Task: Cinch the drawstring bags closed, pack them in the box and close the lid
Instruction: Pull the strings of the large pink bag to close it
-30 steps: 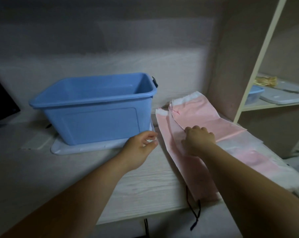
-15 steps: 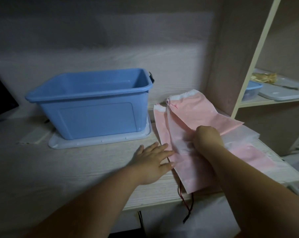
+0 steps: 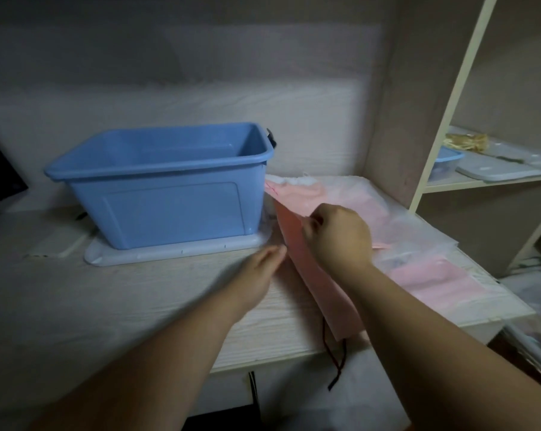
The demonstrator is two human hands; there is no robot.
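Pale desk: right hand pinches 1 pink bag beside the open box; left hand is near, fingers straight. Best lift it clear, then find the cords at the near edge.

The box is plain blue, sitting on a pale grey-white lid. The bags are soft pink with a dark cord. The desk shows pale wood grain.

The box is smooth blue plastic; the bags thin matt pink cloth; the table pale matt wood grain.
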